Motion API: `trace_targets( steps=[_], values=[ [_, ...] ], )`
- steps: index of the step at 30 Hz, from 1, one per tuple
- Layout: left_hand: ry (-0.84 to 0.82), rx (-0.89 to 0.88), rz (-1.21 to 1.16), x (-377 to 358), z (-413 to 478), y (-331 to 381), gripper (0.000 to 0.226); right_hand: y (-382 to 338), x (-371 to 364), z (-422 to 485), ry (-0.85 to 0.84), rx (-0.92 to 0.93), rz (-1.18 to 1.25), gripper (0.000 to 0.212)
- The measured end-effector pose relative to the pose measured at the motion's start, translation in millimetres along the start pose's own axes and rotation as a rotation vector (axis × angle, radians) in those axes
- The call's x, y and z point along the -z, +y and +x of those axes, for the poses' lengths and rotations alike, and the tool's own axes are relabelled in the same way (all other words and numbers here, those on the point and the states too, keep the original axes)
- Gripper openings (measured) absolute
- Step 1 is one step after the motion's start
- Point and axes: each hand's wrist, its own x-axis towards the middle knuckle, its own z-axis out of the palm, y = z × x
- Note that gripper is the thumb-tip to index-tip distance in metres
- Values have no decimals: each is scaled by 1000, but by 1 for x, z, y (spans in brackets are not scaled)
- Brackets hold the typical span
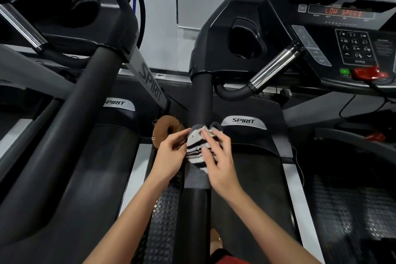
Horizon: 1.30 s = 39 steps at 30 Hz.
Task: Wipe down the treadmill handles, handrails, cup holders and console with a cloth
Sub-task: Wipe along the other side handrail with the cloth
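A black-and-white striped cloth (196, 149) is draped over the treadmill's black left handrail (200, 100). My right hand (220, 156) presses on the cloth from the right, its fingers spread across it. At the cloth's left edge, the fingertips of my left hand (171, 152) pinch it. Up the rail sit a dark cup holder (244, 38), a chrome pulse handle (276, 66) and the console (353, 47), whose display reads LOW SPEED.
A second Spirit treadmill stands on the left, with its own thick handrail (70, 118). A brown ring-shaped object (165, 130) lies between the two machines. A red safety key (370, 74) and its cord hang at the console. Studded rubber floor mat (165, 221) lies below.
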Motion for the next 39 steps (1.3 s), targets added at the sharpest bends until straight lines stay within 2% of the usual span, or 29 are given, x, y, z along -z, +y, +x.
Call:
trace_targets(
  steps=[4,7,13,18,21,23,25,27,30,36,39],
  values=[
    [8,-5,-10,-1,-1,2,35,2,4,53,25,-108,69,43],
    [-2,4,-10,-2,-2,4,36,11,3,75,44,-268,263,38],
    [15,43,-11,-2,-2,3,37,14,-5,44,73,-632,521,39],
    [16,39,-31,-1,-2,2,36,-10,4,-4,189,-472,394,20],
    [11,22,-8,-2,-2,1,35,-14,0,-9,209,-352,281,28],
    [6,22,-11,-2,-2,1,34,-14,-5,3,158,-237,144,34],
    [4,20,-4,-1,-5,0,34,-11,-8,23,109,-213,101,40],
    [-10,16,-3,0,-8,0,36,-3,-7,43,104,-307,177,41],
    [-20,40,-7,2,-18,-2,37,5,-2,56,127,-519,321,31],
    [-22,79,-27,6,-30,-7,37,6,-4,0,113,-855,604,32],
    [-24,76,-16,7,-29,-8,36,5,-9,-31,165,-838,591,29]
  ],
)
